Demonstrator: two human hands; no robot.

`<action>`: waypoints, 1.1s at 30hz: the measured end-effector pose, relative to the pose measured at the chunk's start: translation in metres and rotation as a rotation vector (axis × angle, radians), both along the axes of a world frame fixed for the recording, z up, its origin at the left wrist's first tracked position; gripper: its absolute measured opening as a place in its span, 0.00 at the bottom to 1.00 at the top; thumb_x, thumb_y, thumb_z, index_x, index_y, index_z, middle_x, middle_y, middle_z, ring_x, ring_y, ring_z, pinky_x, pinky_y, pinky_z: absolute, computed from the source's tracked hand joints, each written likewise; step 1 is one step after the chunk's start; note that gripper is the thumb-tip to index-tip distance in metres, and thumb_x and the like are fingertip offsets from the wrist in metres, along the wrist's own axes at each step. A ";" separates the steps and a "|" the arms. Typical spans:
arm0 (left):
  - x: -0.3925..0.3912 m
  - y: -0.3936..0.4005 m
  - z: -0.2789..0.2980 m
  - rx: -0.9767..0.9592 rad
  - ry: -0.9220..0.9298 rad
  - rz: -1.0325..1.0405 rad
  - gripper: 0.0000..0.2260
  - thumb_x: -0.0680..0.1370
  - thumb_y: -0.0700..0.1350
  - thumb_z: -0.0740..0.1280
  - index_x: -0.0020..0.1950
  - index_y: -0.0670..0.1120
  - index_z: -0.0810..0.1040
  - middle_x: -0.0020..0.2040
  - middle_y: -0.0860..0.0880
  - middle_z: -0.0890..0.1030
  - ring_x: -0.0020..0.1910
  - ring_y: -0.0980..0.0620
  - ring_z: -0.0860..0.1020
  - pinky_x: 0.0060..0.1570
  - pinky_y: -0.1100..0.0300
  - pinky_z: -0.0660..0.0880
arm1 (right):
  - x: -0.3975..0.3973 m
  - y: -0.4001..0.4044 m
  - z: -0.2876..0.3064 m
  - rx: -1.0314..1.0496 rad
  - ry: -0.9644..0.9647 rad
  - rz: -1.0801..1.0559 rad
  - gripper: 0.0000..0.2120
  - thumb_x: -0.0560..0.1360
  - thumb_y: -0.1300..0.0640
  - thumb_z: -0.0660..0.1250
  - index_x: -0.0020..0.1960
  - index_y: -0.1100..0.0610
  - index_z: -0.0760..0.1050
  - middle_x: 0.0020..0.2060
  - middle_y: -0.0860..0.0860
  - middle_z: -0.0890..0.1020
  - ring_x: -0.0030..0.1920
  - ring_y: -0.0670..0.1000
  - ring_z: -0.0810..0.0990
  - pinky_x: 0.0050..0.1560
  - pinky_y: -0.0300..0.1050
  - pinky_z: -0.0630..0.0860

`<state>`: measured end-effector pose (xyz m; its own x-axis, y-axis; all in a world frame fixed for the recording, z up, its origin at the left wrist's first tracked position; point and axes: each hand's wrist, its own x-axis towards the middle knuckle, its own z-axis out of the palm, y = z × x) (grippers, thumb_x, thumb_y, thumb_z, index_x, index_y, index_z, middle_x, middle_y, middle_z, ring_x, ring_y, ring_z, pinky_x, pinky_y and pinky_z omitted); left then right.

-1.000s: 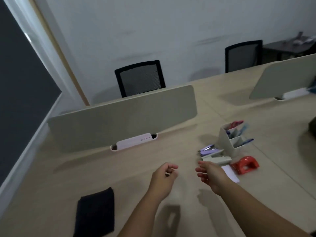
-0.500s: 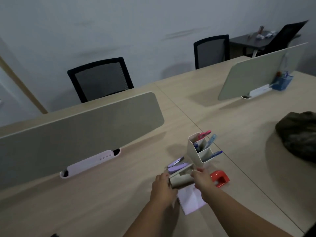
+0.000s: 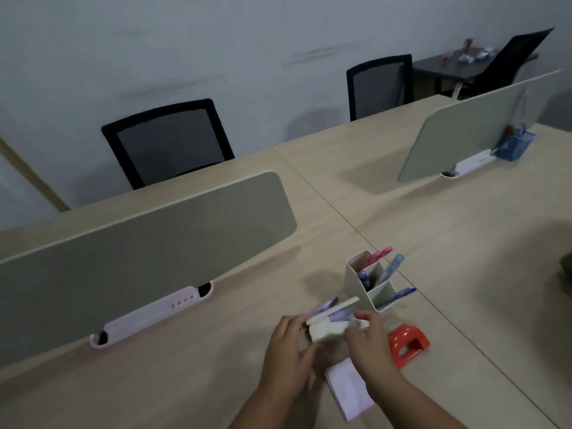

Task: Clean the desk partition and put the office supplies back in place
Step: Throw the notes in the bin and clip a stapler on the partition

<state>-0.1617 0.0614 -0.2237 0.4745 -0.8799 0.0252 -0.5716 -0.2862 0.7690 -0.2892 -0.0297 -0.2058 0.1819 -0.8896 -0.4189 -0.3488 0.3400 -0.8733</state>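
A beige desk partition (image 3: pixel 148 252) stands across the wooden desk (image 3: pixel 173 382), with a pale socket strip (image 3: pixel 148 314) at its foot. My left hand (image 3: pixel 288 351) and my right hand (image 3: pixel 368 342) both grip a cream stapler (image 3: pixel 328 328), lifted just above the desk with its top arm hinged up. A purple stapler (image 3: pixel 328 306) lies just behind it. A white pen holder (image 3: pixel 368 283) with pens, scissors and a ruler stands to the right. A red hole punch (image 3: pixel 407 340) and a white notepad (image 3: pixel 349 388) lie by my right hand.
A second partition (image 3: pixel 476 125) with a blue pen basket (image 3: pixel 515 145) stands at the far right. Two black mesh chairs (image 3: pixel 168 144) stand behind the desks. A dark bundle (image 3: pixel 566 270) lies at the right edge. A dark side table (image 3: pixel 458 66) stands at the back.
My view swung right, so the black cloth left the frame. Both hands reached the supplies, took hold of the cream stapler and lifted it, and its top arm has opened.
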 end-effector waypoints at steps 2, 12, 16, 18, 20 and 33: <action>0.023 -0.010 0.036 -0.118 -0.084 0.045 0.22 0.70 0.51 0.73 0.64 0.54 0.75 0.56 0.58 0.75 0.57 0.59 0.75 0.59 0.69 0.68 | 0.022 -0.008 0.025 0.025 -0.161 -0.048 0.16 0.73 0.66 0.60 0.56 0.48 0.69 0.48 0.53 0.79 0.43 0.49 0.79 0.35 0.45 0.76; 0.142 -0.088 0.223 -0.258 -0.750 0.166 0.23 0.73 0.57 0.70 0.67 0.55 0.75 0.60 0.54 0.77 0.59 0.48 0.69 0.55 0.59 0.61 | 0.177 -0.081 0.146 0.146 -0.833 0.032 0.27 0.72 0.75 0.56 0.66 0.53 0.61 0.52 0.61 0.77 0.40 0.51 0.76 0.43 0.40 0.74; 0.161 -0.110 0.240 -0.199 -0.830 0.154 0.22 0.74 0.56 0.68 0.68 0.56 0.73 0.63 0.53 0.76 0.63 0.46 0.67 0.60 0.51 0.63 | 0.204 -0.091 0.158 0.215 -0.899 0.022 0.26 0.74 0.72 0.56 0.68 0.54 0.59 0.54 0.62 0.76 0.41 0.53 0.77 0.43 0.41 0.75; 0.167 -0.120 0.240 -0.169 -0.854 0.155 0.22 0.74 0.57 0.68 0.68 0.56 0.73 0.63 0.53 0.75 0.64 0.45 0.67 0.60 0.50 0.62 | 0.211 -0.095 0.156 0.238 -0.897 0.016 0.25 0.75 0.71 0.56 0.69 0.55 0.58 0.48 0.60 0.77 0.37 0.52 0.76 0.41 0.41 0.74; 0.174 -0.129 0.238 -0.131 -0.829 0.177 0.22 0.74 0.58 0.67 0.68 0.56 0.73 0.63 0.53 0.75 0.64 0.45 0.67 0.60 0.49 0.62 | 0.216 -0.098 0.150 0.262 -0.863 0.029 0.25 0.76 0.71 0.56 0.69 0.56 0.58 0.45 0.59 0.76 0.34 0.52 0.74 0.39 0.41 0.72; 0.193 -0.139 0.204 0.000 -0.693 0.228 0.24 0.74 0.59 0.67 0.69 0.57 0.71 0.65 0.53 0.73 0.64 0.44 0.69 0.61 0.47 0.64 | 0.220 -0.100 0.114 0.366 -0.714 0.093 0.22 0.76 0.67 0.58 0.69 0.56 0.60 0.40 0.58 0.71 0.41 0.58 0.73 0.39 0.45 0.72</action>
<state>0.0309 -0.0777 -0.0198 0.5212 -0.7610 0.3863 -0.8533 -0.4566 0.2518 -0.0696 -0.1293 -0.0914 0.5822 -0.6863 -0.4360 0.2099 0.6449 -0.7349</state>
